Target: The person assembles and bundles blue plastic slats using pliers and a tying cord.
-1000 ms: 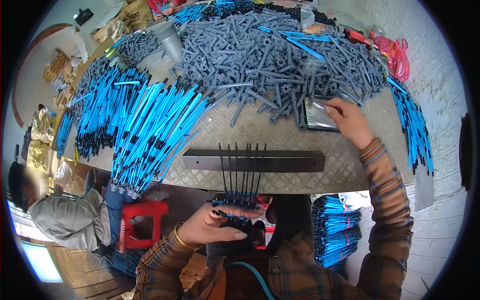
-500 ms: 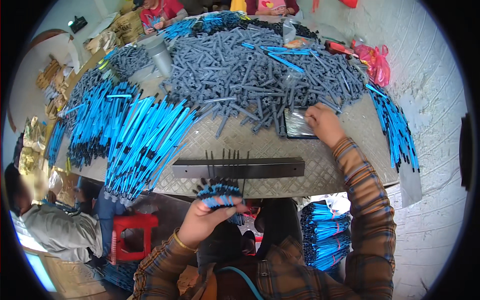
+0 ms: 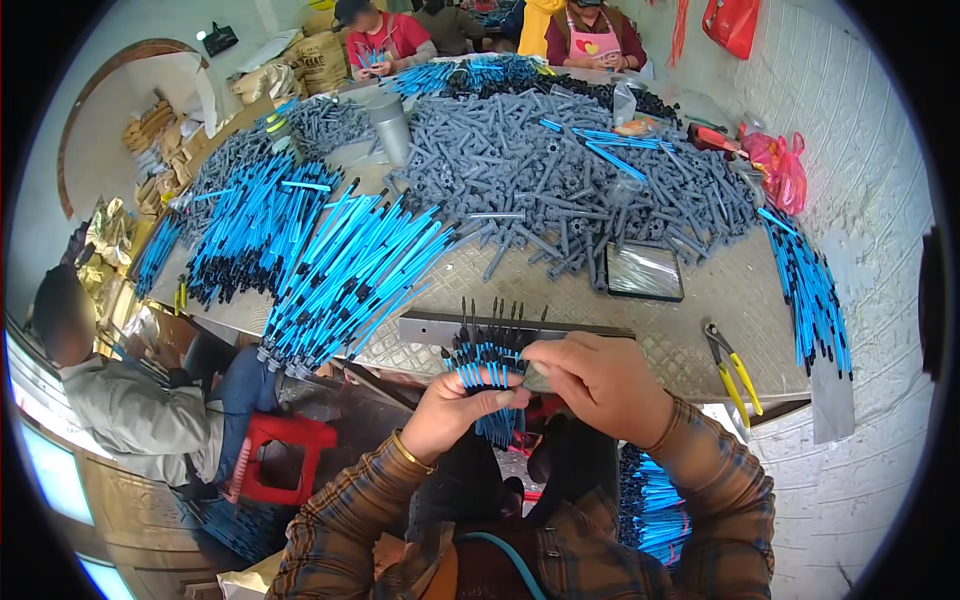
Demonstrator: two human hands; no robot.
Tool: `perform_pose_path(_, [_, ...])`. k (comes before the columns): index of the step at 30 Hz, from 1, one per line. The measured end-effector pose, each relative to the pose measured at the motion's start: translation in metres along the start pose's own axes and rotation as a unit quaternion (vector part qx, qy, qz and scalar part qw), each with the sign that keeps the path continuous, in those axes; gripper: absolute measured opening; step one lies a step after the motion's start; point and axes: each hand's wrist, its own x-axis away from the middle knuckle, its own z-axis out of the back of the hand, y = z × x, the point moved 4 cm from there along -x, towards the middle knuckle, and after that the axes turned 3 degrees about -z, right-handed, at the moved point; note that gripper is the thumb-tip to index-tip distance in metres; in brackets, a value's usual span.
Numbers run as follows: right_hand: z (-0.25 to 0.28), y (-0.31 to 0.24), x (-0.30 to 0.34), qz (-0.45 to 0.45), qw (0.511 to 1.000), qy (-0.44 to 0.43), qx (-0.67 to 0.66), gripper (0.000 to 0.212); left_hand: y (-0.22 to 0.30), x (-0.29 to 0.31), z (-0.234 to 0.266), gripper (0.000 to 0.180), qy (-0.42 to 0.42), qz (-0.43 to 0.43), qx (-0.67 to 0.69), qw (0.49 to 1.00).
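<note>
My left hand (image 3: 440, 415) is closed around a bundle of thin blue tubes with black fittings (image 3: 484, 362) at the table's front edge. Dark slender rods stand up out of several of them. At the bundle's right side my right hand (image 3: 605, 385) has thumb and forefinger pinched together; whatever lies between those fingertips is too small to make out. Just behind the bundle is a dark metal bar (image 3: 425, 329) along the table edge. Farther back, a shallow black tray (image 3: 643, 272) holds a shiny, silvery layer of what look like fine pins.
Loose grey plastic parts (image 3: 540, 150) are heaped across the table, with a grey cup (image 3: 390, 130) beside them. Blue tubes lie piled at left (image 3: 360, 270) and right (image 3: 810, 290). Yellow-handled pliers (image 3: 735, 370) lie at the right edge. A co-worker (image 3: 150, 400) sits at left; others work opposite.
My right hand has left the tray and come to the bundle in my left hand. The view has shifted up, showing more of the far side and the pliers.
</note>
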Motion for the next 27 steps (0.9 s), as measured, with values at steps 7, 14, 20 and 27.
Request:
perform_pose_path(7, [-0.0039, 0.0029, 0.0036, -0.006, 0.999, 0.041, -0.006, 0.020, -0.0038, 0.0007, 0.0015, 0.018, -0.003, -0.010, -0.012, 1.000])
perform_pose_path(14, [-0.0045, 0.0003, 0.0054, -0.017, 0.999, 0.019, 0.019, 0.018, -0.0059, 0.0006, 0.0036, 0.018, -0.009, -0.024, -0.025, 0.999])
perform_pose_path(20, [-0.0026, -0.0023, 0.0078, -0.040, 0.998, 0.049, 0.027, 0.012, -0.0064, 0.0001, 0.0010, 0.020, -0.028, -0.038, -0.047, 0.998])
perform_pose_path(27, [-0.0047, 0.0010, 0.0099, -0.124, 0.981, 0.063, -0.137, 0.011, -0.0083, 0.0006, 0.0015, 0.019, -0.024, -0.029, -0.051, 0.998])
